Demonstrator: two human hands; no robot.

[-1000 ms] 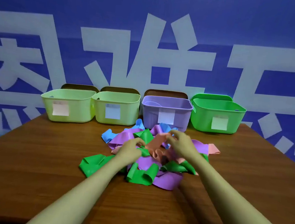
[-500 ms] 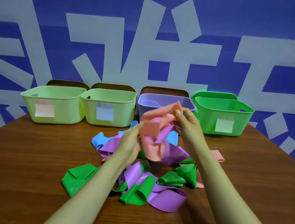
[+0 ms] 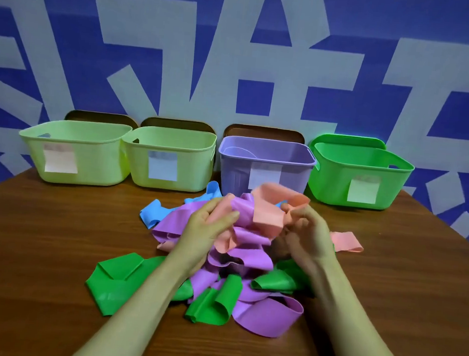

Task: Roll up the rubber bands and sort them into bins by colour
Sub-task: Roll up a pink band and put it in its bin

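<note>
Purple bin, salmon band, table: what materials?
Purple bin: probably moulded plastic, smooth wall, rounded rim. Salmon band: thin rubbery sheet, matte, drapes and curls limply. Table: wood grain showing, satin sheen; solid wood or laminate unclear.

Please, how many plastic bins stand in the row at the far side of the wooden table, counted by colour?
Pale yellow-green plastic bins: 2
Purple plastic bin: 1
Bright green plastic bin: 1
Total: 4
</note>
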